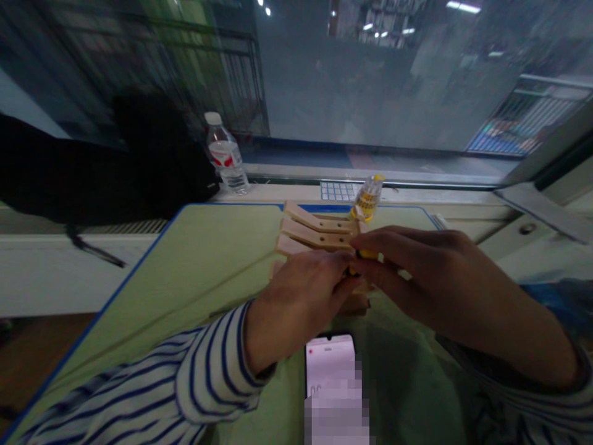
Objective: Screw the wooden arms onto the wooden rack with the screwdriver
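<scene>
A wooden piece with several angled slats and small dark holes stands on the green table, partly hidden behind my hands. My right hand is closed, with thumb and fingers pinching a small yellow-and-black handle at the right side of the wood. My left hand is closed too, its fingertips meeting the right ones in front of the slats. A bit of yellow and black shows at the left fingertips; whether it belongs to the same handle I cannot tell.
A phone with a lit screen lies nearest me on the green table. Behind stand a water bottle and a small yellow-capped bottle. A dark bag or cloth sits at the left, before the window.
</scene>
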The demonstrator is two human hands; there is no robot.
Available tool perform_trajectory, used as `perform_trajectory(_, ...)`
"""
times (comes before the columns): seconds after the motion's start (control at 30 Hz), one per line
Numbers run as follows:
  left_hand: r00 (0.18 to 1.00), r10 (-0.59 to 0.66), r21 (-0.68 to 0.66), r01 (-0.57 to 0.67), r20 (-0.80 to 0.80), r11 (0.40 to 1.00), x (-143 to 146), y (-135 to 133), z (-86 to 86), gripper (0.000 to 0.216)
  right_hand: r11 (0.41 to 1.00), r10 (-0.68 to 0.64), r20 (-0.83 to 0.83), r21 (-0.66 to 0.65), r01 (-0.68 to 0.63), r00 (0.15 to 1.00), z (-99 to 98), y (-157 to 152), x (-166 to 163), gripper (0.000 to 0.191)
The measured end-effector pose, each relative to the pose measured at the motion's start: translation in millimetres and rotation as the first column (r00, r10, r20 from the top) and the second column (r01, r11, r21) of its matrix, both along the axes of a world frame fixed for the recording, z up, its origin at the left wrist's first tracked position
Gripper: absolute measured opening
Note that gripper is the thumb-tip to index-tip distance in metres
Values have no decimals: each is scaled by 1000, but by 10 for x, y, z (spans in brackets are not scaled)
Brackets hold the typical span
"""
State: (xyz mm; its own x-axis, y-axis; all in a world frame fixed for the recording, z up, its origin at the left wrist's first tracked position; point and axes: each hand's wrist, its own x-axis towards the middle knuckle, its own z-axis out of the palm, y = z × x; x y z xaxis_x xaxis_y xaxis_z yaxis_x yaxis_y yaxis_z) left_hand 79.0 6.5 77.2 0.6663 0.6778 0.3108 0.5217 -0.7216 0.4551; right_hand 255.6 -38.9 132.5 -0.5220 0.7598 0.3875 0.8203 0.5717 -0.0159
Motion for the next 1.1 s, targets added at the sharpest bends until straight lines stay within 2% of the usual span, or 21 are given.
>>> perform_trajectory(0.3, 1000, 3, -58, -3, 6, 998, 2, 12, 35, 19, 1000, -21, -9, 2, 21, 1000, -2, 6, -11, 18)
perform_trajectory(0.43, 999, 43, -77, -43, 3, 996, 19, -7, 33, 17, 1000, -19, -20, 2, 19, 1000, -10, 0, -8, 19)
perform_trajectory(0.6, 989, 135, -4, -135, -59, 991, 37, -49, 35, 23, 1000, -8, -27, -2, 8, 1000, -30, 20, -13, 19)
perform_trajectory(0.77, 994, 105, 48, -104, -28, 993, 24, -57, 23, 18, 1000, -1, -42, -7, 1, 999, -18, 26, -9, 22)
perform_trajectory(1.1, 994, 99, 25, -98, -45, 995, 12, -61, 33, 20, 999, 43, -58, -22, -45, 997, 14, -12, 17, 21)
